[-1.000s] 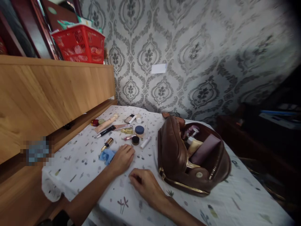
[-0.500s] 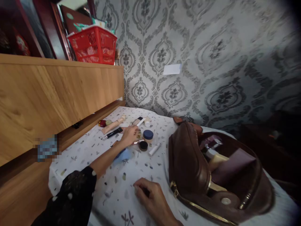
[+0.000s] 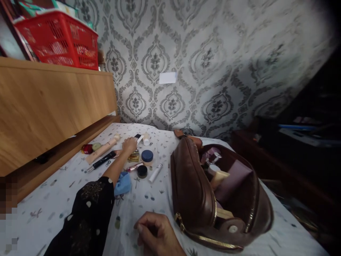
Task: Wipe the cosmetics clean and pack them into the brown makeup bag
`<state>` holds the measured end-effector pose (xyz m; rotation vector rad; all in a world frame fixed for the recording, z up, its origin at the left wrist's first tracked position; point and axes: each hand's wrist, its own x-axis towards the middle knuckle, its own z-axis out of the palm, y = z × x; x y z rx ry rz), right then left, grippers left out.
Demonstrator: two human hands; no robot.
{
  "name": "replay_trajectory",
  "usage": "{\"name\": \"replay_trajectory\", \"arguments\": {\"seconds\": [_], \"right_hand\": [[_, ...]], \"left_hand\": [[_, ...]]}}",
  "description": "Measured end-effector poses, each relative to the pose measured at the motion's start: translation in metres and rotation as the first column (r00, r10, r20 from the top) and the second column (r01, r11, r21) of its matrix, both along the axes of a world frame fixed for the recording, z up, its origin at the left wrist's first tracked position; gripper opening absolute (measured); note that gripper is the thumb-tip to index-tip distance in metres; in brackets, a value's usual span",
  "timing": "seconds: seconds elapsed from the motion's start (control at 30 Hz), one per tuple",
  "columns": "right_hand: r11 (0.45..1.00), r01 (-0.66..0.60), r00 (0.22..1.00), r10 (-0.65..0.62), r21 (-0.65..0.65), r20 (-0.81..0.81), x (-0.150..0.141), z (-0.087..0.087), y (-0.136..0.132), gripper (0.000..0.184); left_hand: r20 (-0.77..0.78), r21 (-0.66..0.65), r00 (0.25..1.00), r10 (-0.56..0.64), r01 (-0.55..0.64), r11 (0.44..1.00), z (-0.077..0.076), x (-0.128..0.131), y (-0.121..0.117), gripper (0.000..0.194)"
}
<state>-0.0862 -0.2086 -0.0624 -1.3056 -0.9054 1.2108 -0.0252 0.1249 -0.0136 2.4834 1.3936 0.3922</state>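
Your left hand (image 3: 129, 145) is stretched out over the group of cosmetics, just beside the flat case with a black end (image 3: 137, 136) and close above the small yellow transparent container (image 3: 133, 157). The fingertips are hidden, so I cannot tell whether this hand is grasping something. Your right hand (image 3: 157, 231) is in front, at the near side of the white printed cloth (image 3: 160, 199), released, with its fingers loosely curled.

To the right of your left hand you have the round jar with a dark blue lid (image 3: 147, 155), the small round black-lidded jar (image 3: 142, 171) and the slim white tube (image 3: 156, 173). To its left lie the long beige tube (image 3: 102, 151) and the slim black tube with a silver end (image 3: 102, 160). The crumpled light blue cloth piece (image 3: 124, 183) lies beside your black dotted sleeve (image 3: 90, 206).

Right of these things stands the dark brown leather bag (image 3: 189, 185), its zipper opened; inside it you can see the mauve tube (image 3: 233, 177) and the pale yellow tube (image 3: 220, 178).
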Motion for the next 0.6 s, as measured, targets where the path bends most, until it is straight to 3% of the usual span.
{"name": "replay_trajectory", "arguments": {"seconds": [0.3,0.47,0.6], "right_hand": [[0.999,0.015,1.0,-0.016,0.033,0.025,-0.002,0.009,0.002,0.051],[0.999,0.019,0.998,-0.021,0.044,0.051,-0.002,0.021,0.001,0.053],[0.988,0.089,0.995,-0.093,0.127,0.022,0.002,0.022,0.002,0.053]], "left_hand": [[0.068,-0.249,0.995,0.075,-0.056,0.967,0.012,-0.013,-0.001,0.034],[0.293,-0.271,0.948,0.128,-0.046,0.961,0.033,-0.033,-0.023,0.037],[0.522,-0.32,0.844,0.12,0.064,0.945,0.045,-0.059,-0.058,0.039]]}}
